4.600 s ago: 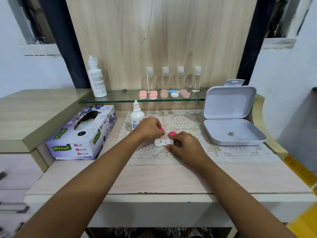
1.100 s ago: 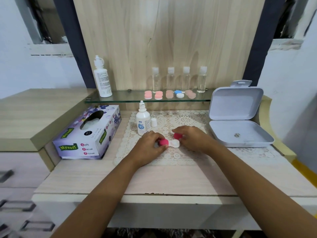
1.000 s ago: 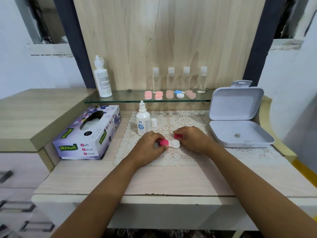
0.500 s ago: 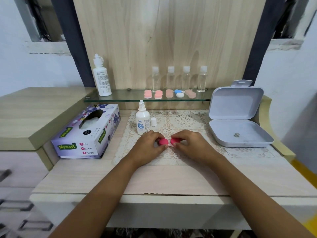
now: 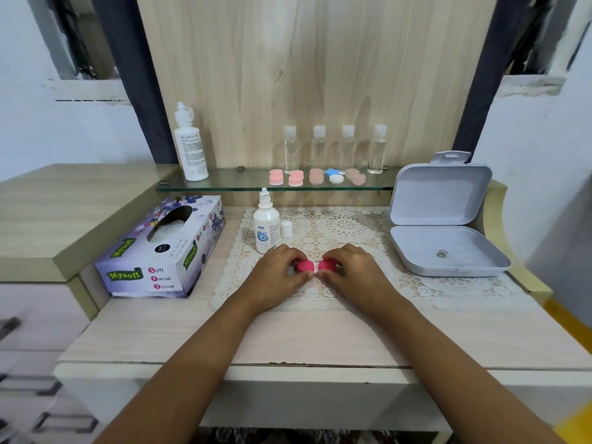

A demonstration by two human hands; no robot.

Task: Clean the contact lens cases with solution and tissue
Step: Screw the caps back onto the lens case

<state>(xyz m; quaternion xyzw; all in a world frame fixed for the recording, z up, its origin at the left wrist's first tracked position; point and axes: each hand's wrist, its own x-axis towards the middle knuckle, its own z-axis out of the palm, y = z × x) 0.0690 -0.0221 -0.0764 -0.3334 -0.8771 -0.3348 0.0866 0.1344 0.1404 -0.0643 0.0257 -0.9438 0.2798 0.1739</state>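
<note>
Here, left hand point(image 5: 275, 274) and right hand point(image 5: 353, 271) grip caps point(image 5: 305, 265).

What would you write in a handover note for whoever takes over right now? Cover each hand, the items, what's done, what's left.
Left hand pinches the left pink cap; right hand pinches the right pink cap.
Done: both caps sit on the lens case, on the lace mat.
Solution bottle stands open, white cap beside it; tissue box to its left.
Left: probably finish tightening, recap the bottle, check the shelf cases.
</note>
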